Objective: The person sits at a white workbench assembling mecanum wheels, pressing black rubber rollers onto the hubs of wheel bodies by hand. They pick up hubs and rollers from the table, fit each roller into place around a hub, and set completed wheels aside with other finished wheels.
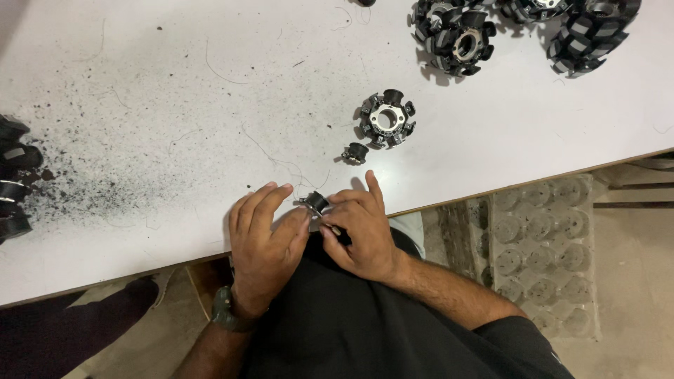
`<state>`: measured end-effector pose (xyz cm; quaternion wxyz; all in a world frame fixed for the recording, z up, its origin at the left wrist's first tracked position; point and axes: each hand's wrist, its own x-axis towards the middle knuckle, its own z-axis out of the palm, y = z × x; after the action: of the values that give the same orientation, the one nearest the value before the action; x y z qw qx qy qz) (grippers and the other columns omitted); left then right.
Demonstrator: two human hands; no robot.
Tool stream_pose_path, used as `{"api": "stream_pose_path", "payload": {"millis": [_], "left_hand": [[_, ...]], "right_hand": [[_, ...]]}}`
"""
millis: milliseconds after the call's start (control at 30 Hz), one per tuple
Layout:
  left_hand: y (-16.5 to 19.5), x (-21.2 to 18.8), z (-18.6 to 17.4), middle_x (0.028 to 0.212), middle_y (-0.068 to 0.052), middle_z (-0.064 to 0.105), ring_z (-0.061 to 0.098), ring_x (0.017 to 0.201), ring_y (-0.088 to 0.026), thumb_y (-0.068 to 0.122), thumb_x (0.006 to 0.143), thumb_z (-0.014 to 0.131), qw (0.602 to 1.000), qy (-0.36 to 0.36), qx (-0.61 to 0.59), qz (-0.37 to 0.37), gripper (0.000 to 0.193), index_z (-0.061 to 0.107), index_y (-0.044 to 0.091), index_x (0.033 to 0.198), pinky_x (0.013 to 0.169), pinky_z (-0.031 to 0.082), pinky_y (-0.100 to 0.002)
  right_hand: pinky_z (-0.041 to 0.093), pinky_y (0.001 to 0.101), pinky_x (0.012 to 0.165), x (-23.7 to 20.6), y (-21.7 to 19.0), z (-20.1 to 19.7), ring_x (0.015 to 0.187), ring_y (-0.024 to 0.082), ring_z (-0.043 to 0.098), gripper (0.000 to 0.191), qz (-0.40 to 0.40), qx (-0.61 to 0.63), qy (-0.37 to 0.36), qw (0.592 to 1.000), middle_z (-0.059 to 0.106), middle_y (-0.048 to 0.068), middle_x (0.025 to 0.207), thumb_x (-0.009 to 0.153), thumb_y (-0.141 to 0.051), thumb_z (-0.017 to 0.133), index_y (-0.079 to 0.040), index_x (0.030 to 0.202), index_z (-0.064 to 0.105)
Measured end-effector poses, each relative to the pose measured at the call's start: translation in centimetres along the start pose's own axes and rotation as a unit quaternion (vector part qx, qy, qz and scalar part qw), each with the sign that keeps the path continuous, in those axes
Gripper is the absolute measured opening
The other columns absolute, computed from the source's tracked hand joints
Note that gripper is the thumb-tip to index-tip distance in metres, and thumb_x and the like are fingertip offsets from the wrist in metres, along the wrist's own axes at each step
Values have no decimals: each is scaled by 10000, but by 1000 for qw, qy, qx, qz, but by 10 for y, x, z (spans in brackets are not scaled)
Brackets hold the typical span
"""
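At the near edge of the white table (175,105), my left hand (263,242) and my right hand (361,231) meet around a small black roller (316,202) on a metal bracket. Both sets of fingertips pinch it together. Just beyond them lies another small black roller (356,152), loose on the table. Farther back sits a round metal hub (387,118) ringed with several black rollers. A dark band (225,316) circles my left wrist.
Several finished black roller wheels (456,35) cluster at the far right corner. More black parts (14,179) line the left edge beside a spread of dark dust (91,175). A clear plastic tray with round pockets (540,245) lies on the floor at the right.
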<state>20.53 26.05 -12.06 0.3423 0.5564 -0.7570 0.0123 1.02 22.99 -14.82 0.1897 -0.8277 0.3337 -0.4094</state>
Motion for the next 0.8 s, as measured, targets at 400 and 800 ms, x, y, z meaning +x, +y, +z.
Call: {"api": "stream_pose_path", "payload": {"millis": [400,800], "left_hand": [[-3,-2,6,1288,-63,648,560,1312,-265,88,878,821,998,-9,29,50,135,696,125,912,1139,420,-502],[0,3,10,1304,-58,649,541,1332,-267,136,891,805,999,-18,-33,-38,92,739,122,953,1187,342,-516]], "right_hand": [[237,635,1268,8,-5,-3,1152,267,650,274,0,0,2,1000,645,78,927,809,12,782,-60,1017,618],[221,638,1274,3,6,1,1165,262,638,281,0,1,-5,1000,650,84,951,806,15,783,-67,1013,612]]}}
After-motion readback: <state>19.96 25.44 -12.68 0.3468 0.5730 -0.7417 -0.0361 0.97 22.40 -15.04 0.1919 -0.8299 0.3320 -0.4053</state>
